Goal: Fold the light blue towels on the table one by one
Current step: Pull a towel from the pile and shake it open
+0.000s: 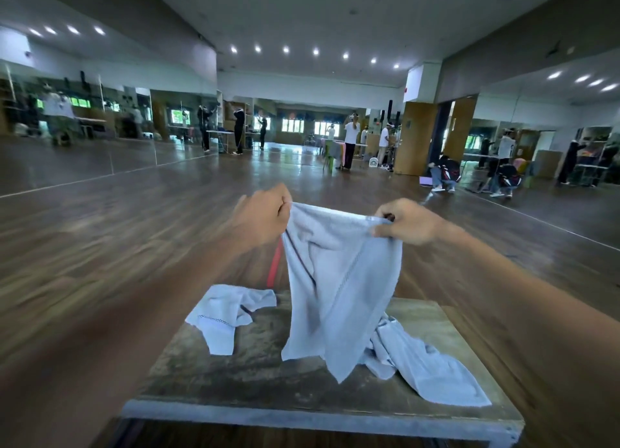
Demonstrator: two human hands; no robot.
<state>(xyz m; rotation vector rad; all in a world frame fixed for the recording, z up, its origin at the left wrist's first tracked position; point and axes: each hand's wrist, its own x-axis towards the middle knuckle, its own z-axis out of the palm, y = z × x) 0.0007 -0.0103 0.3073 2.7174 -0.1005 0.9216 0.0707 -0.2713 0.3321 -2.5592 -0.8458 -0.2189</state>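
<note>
Left hand and right hand each pinch a top corner of the towel (hanging unfolded) above the table.

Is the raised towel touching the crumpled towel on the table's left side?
Apart. The head view shows a strip of table between the raised towel and the crumpled towel.

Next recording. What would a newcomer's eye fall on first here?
The held towel hangs mid-frame above the table, pinched at its top corners by the left hand and the right hand. On the table lie a crumpled left towel and right towel. Far behind, people stand about on a wooden floor.
</note>
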